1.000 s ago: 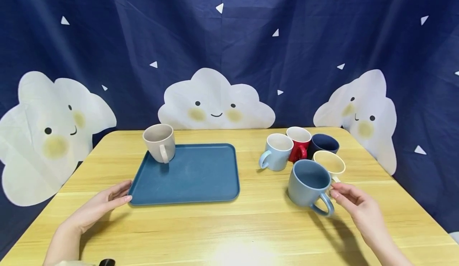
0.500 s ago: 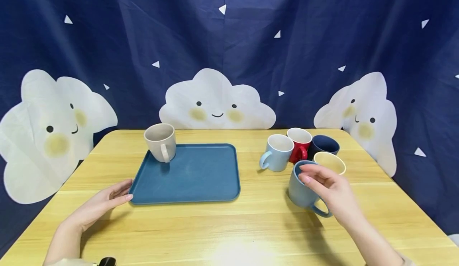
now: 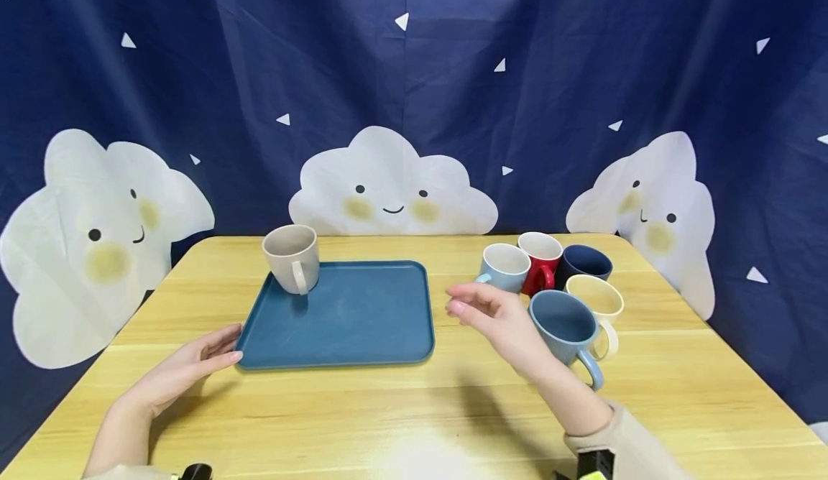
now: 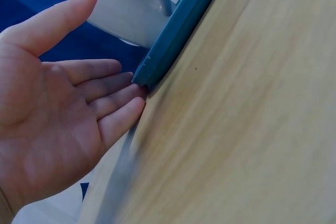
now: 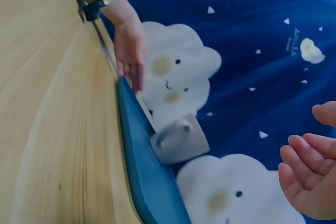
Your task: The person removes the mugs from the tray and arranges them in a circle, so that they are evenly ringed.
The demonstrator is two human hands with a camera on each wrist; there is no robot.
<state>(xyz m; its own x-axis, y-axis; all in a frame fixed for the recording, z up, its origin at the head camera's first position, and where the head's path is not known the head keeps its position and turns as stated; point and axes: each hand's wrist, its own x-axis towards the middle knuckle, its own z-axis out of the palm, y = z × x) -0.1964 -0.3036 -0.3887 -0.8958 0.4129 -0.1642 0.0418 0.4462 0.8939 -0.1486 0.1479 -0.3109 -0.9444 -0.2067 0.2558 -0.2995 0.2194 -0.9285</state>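
At the near left corner of the blue tray (image 3: 362, 322), my left hand (image 3: 187, 368) touches the rim with its fingertips; the left wrist view shows the fingers nearly straight. A beige mug (image 3: 291, 257) stands upright on the tray's far left corner. My right hand (image 3: 504, 325) is in the air between the tray and the mugs, its fingers loosely bent and holding nothing. Behind its wrist stands a grey-blue mug (image 3: 564, 318). Close by are a light blue mug (image 3: 506, 264), partly hidden by the hand, and a cream mug (image 3: 596, 297).
A red mug (image 3: 540, 254) and a navy mug (image 3: 584, 261) stand at the back of the right-hand group. The wooden table (image 3: 362, 422) ends at a dark blue curtain (image 3: 414, 70) printed with clouds.
My right hand has moved left, from beside the grey-blue mug's handle, across that mug, toward the tray. My left hand and the mugs have stayed in place.
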